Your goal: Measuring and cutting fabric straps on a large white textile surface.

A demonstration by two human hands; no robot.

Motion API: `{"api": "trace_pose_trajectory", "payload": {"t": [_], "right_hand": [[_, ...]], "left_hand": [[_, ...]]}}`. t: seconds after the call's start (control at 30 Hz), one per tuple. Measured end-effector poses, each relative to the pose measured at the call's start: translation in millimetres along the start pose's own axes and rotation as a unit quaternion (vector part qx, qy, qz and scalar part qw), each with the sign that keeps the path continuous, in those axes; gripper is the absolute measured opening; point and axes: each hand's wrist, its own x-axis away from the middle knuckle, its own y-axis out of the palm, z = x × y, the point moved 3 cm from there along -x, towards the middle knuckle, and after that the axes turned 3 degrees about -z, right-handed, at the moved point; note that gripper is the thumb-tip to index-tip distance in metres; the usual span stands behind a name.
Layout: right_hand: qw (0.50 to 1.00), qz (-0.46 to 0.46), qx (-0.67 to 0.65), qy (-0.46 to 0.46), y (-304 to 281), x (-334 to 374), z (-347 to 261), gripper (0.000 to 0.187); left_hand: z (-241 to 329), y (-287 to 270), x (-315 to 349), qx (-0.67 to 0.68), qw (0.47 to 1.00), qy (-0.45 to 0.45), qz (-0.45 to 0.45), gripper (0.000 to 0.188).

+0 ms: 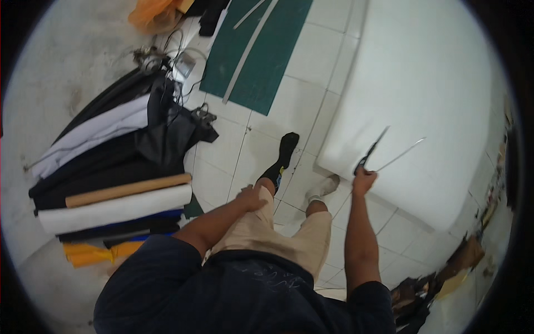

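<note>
My right hand (364, 181) grips the handles of a large pair of scissors (378, 150), whose blades stand wide apart over the near edge of a thick white foam slab (423, 100) lying on the tiled floor. My left hand (251, 198) rests on my left knee with its fingers curled and nothing in it. I am looking down past my dark shirt and beige shorts. One foot wears a black sock (283, 158), the other a white sock (322, 188) tucked against the slab's edge.
Rolls of black, white, brown and yellow fabric (111, 183) are stacked on the floor at the left. A green cutting mat (261, 50) with a long metal ruler (250, 50) lies beyond my feet. Cables and an orange bag (153, 14) sit near the wall.
</note>
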Motion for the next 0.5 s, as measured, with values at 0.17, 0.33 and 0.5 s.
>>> {"api": "trace_pose_trajectory", "payload": {"t": [0.17, 0.33, 0.5], "right_hand": [[0.994, 0.037, 0.095, -0.042, 21, -112, 61, 0.042], [0.987, 0.029, 0.135, -0.082, 52, -175, 110, 0.038], [0.995, 0.017, 0.085, -0.045, 96, -160, 151, 0.039]], "left_hand": [[51, 21, -5, 0.016, 0.992, -0.074, 0.098, 0.071], [51, 28, -5, 0.028, 0.996, -0.068, 0.055, 0.069], [51, 38, -5, 0.006, 0.998, -0.044, 0.054, 0.068]]}}
